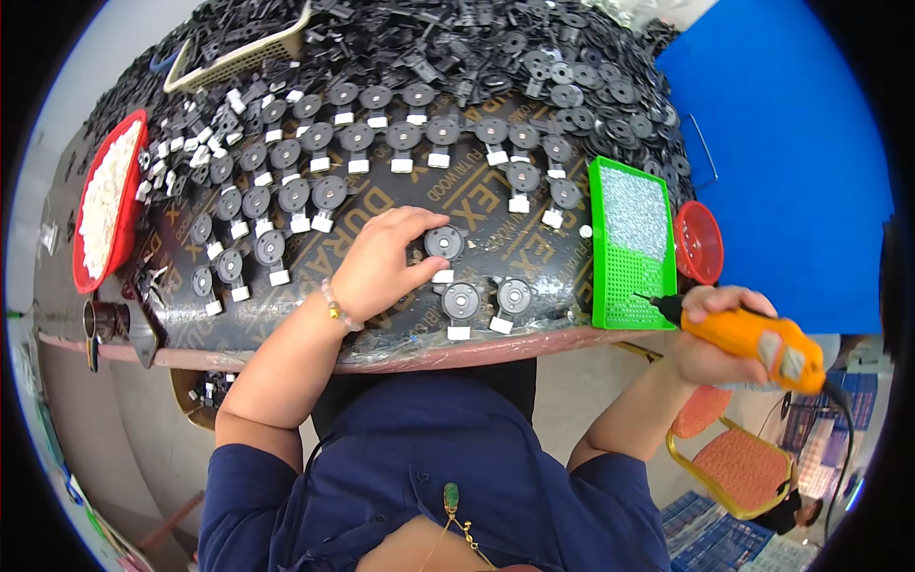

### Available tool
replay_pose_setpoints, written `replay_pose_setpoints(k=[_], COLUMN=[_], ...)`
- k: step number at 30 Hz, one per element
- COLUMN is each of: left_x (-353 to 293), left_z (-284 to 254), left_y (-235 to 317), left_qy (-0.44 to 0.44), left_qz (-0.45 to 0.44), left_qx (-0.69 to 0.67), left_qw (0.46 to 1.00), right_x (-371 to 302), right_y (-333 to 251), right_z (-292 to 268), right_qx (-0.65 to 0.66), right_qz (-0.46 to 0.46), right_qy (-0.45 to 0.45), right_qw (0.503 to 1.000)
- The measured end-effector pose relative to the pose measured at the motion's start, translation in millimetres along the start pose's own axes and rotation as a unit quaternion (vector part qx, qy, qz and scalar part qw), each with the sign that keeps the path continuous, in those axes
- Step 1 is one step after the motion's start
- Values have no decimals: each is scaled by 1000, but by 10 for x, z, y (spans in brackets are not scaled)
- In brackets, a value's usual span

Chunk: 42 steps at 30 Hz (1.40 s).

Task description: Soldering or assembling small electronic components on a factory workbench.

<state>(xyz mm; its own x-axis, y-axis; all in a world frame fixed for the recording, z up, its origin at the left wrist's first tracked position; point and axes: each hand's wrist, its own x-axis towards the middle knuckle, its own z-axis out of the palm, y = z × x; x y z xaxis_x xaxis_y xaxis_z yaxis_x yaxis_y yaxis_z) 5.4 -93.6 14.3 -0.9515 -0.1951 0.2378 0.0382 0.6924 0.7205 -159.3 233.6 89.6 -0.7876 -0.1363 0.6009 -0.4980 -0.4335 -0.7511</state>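
My left hand (386,257) lies on the table with its thumb and forefinger around a black round part (444,244) that has a white block at its near end. In my right hand (710,334) is an orange electric screwdriver (762,345), its thin bit pointing left over the dotted near half of a green tray (633,297). Small silvery pieces, probably screws (633,210), cover the tray's far half. Just in front of my left hand sit two similar black parts with white blocks, one (460,302) nearer and one (516,296) to its right.
Rows of like black parts (357,138) spread across the table, with heaped loose black pieces (419,43) behind. A red basket (125,253) of white pieces stands left, a beige basket (243,62) at the back. A red bowl (699,243) adjoins the green tray.
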Motion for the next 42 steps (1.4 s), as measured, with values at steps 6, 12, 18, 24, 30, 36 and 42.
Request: replay_pose_setpoints(k=[6,12,18,24,30,36,42], left_x=[-18,-45,-63,-73,-66,-80,-71], left_z=[16,7,1,46,85,116,18], left_y=[-84,-94,-91,-100,-133,-123,-104], left_qy=[11,18,24,39,25,33,54], left_qz=[7,10,3,-2,-4,-3,3], left_qx=[3,18,34,25,-1,12,53], left_qw=[1000,1000,999,999,1000,999,997], right_x=[-66,-150,-189,-179,-232,-50,160], right_y=[233,809,976,1045,1059,832,327], right_z=[1073,1729,1830,1848,1847,1627,693], right_qx=[202,187,138,159,136,186,-51], right_qz=[-31,77,122,126,124,101,42], right_qy=[-178,-217,-214,-246,-247,-192,-85], right_qw=[962,955,959,948,951,958,994])
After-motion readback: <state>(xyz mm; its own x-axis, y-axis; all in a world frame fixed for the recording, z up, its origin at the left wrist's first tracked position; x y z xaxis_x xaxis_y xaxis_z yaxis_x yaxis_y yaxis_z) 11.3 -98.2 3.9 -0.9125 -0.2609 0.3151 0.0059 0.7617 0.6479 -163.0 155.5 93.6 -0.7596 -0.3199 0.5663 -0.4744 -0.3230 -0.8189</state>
